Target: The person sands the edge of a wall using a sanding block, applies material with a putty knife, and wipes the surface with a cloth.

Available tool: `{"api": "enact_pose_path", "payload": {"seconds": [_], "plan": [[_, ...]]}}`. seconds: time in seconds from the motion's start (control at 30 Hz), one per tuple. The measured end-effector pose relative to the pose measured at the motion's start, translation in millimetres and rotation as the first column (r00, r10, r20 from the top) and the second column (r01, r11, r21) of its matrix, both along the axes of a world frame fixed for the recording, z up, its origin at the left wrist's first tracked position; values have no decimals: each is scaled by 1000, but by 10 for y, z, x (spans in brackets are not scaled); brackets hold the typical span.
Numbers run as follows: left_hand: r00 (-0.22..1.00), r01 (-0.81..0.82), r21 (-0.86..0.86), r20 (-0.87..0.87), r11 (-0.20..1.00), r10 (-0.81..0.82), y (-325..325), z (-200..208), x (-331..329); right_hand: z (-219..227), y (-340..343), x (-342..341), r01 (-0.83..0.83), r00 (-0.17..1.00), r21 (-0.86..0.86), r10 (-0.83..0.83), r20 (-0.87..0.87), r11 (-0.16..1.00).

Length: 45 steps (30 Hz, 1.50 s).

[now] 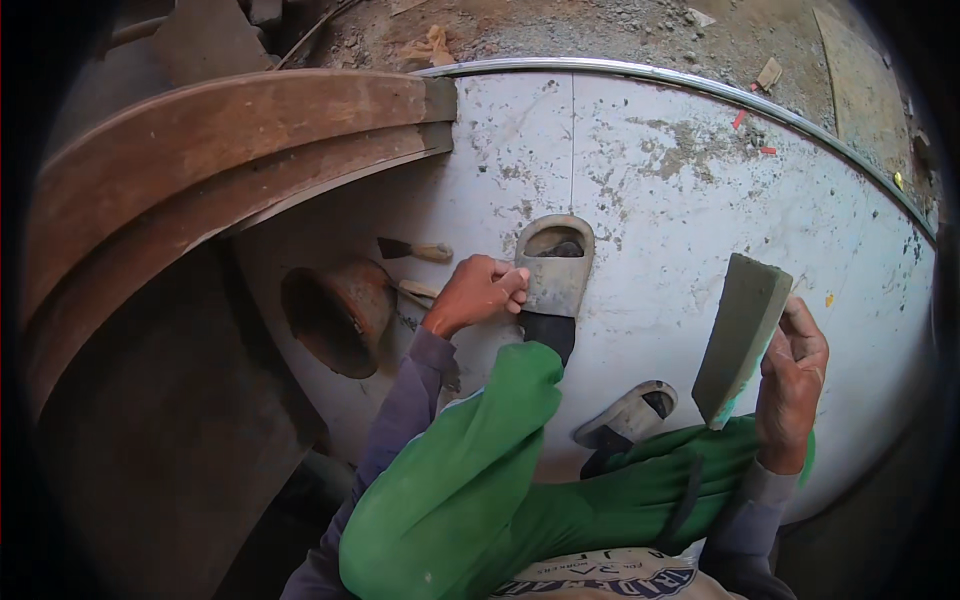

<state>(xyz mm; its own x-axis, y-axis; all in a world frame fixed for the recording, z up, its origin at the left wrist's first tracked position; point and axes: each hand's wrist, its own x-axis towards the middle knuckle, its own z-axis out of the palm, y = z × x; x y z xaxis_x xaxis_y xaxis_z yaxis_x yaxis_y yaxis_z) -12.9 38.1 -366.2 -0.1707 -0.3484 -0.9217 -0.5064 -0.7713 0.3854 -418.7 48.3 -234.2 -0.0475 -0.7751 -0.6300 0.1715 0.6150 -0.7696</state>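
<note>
My right hand (795,375) grips a flat rectangular plastering float (740,335) from its right side. Its broad face is grey with mortar, and teal shows along the lower edge. My left hand (482,293) is closed, fingertips curled together beside the slipper (556,270) on my forward foot; anything between them is hidden. Left of that hand, a reddish-brown bucket (345,315) lies tipped with its dark mouth facing left, and a light handle (417,292) sticks out beside it. A putty knife (415,250) with a wooden handle rests on the white floor just beyond.
A curved reddish-brown moulded piece (250,135) arches across the left, dark beneath. The white floor (640,290) carries mortar crumbs and smears. A metal strip (620,68) edges its far side, with gravelly dirt (560,35) beyond. My other slippered foot (630,415) is near my knees.
</note>
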Motion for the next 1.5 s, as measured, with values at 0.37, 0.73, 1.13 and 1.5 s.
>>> {"api": "enact_pose_path", "payload": {"seconds": [0.37, 0.73, 1.13, 1.5], "plan": [[735, -388, -808, 19, 444, 677, -472, 179, 399, -221, -242, 556, -142, 979, 37, 135, 155, 989], [612, -434, -892, -193, 123, 767, -669, 34, 304, -1078, -719, 1387, -54, 956, -71, 73, 284, 996], [621, -563, -810, -285, 163, 730, -605, 281, 139, -2059, -778, 3163, -39, 986, -72, 50, 161, 997], [562, -678, -704, -312, 211, 766, -680, 440, 140, -2242, -1120, 3340, -111, 992, -161, 99, -85, 981]]}}
